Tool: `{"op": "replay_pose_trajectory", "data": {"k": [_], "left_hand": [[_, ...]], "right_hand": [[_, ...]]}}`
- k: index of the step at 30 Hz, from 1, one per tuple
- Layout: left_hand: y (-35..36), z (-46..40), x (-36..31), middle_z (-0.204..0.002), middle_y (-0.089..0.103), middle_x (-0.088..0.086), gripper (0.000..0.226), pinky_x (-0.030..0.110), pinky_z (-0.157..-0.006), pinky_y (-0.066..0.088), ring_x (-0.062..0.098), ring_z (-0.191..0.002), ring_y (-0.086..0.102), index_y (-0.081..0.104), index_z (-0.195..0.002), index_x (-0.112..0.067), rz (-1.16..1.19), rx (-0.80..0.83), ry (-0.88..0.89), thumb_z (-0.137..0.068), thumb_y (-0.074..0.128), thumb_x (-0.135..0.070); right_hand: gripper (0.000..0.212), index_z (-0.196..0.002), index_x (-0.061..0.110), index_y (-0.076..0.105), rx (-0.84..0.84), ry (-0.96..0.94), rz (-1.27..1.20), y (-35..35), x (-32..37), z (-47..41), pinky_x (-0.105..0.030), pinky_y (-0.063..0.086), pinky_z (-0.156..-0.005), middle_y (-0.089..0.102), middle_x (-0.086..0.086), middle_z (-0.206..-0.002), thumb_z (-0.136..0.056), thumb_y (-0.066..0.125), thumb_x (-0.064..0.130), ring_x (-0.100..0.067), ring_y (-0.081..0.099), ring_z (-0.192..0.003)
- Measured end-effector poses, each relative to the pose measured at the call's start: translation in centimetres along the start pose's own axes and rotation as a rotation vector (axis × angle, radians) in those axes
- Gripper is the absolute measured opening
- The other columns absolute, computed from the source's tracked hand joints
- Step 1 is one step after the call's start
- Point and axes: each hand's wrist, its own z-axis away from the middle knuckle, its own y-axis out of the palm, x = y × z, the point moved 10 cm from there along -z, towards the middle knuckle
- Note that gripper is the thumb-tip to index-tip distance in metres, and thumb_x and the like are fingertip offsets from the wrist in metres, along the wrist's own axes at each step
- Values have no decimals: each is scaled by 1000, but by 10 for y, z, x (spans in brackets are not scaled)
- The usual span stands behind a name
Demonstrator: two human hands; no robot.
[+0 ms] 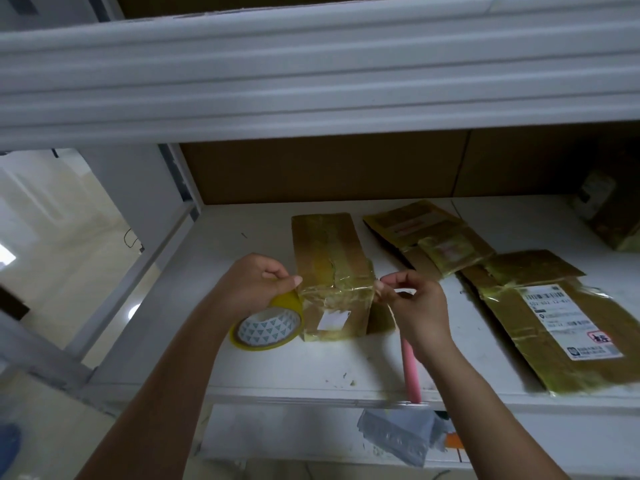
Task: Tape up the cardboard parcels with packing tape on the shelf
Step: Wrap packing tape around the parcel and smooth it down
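Fingers [289,279] of the left hand [256,282] pinch tape by the roll [268,325]; right hand [412,303] pinches its end across the parcel [332,271]. Slack could wrinkle it.

We see the parcel [332,275] on the shelf [263,237] between our fingers. The tape roll [268,327] hangs below our left hand's fingers [287,280]; two flatter parcels [429,237] [554,320] lie beyond our right hand's fingers [391,282].

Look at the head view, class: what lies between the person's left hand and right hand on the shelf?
The upright cardboard parcel sits between the left hand and right hand, a strip of yellow tape stretched across its near top edge. The head view shows it.
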Motion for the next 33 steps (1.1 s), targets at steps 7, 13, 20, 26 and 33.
{"op": "replay_pose_trajectory", "data": {"k": [7,13,20,26,33], "left_hand": [[1,2,0,-89,74,8,22,21,-55,41,11,-70,61,72,-83,-16,39,24,-37,-87,71,-38],[4,-1,-1,-88,74,6,25,20,-55,42,10,-68,61,72,-86,-15,28,16,-35,-88,70,-40],[15,-5,-7,-86,74,10,25,24,-62,45,14,-69,62,73,-83,-14,81,5,-42,-86,73,-38],[22,-4,-12,-87,73,7,26,26,-67,46,17,-79,66,73,-85,-11,113,-34,-44,-85,74,-36],[28,9,-17,-86,76,-3,17,16,-59,50,4,-71,70,74,-94,-21,206,144,35,-87,71,-35]], "right_hand": [[16,-89,17,69,62,121,179,-11,-31,4,-19,53,-65,71,0,-94,-78,79,9,-17,68,-85],[72,-151,42,26,449,-214,76,35,13,41,-9,35,-103,44,41,-132,-89,63,43,18,42,-124],[81,-155,35,15,495,-321,335,27,33,34,-1,23,-106,26,41,-141,-90,62,46,25,25,-127],[81,-156,11,2,351,-690,1170,46,56,41,-33,-16,-117,-15,-4,-162,-97,53,33,-11,-24,-142],[114,-154,10,-9,437,-700,1137,63,40,53,-27,-23,-110,-15,-3,-162,-81,76,31,-15,-22,-145]]}}
